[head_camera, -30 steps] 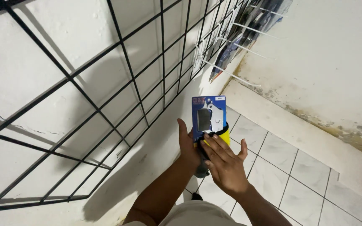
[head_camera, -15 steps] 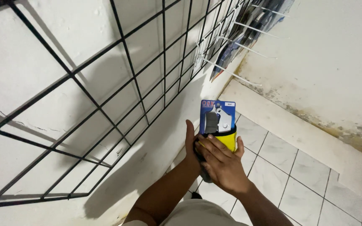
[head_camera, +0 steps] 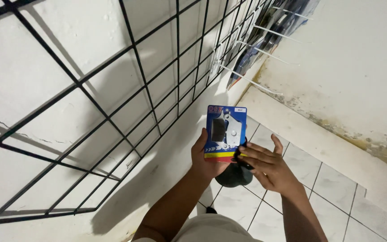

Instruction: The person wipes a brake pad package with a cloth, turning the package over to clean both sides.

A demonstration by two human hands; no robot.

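While the blue blister card (head_camera: 225, 132) with its grey metal part stands upright over the tiled floor (head_camera: 332, 179), the left hand (head_camera: 207, 157) grips its lower left edge and the right hand (head_camera: 265, 166) lays loosely spread fingers on its bottom right corner, beside a black wire grid (head_camera: 126, 89).

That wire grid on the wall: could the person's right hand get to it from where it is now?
Probably yes. The right hand rests its fingers on the blue blister pack, which the left hand holds. The black wire grid hangs just left of and above them, with nothing between except the pack itself.
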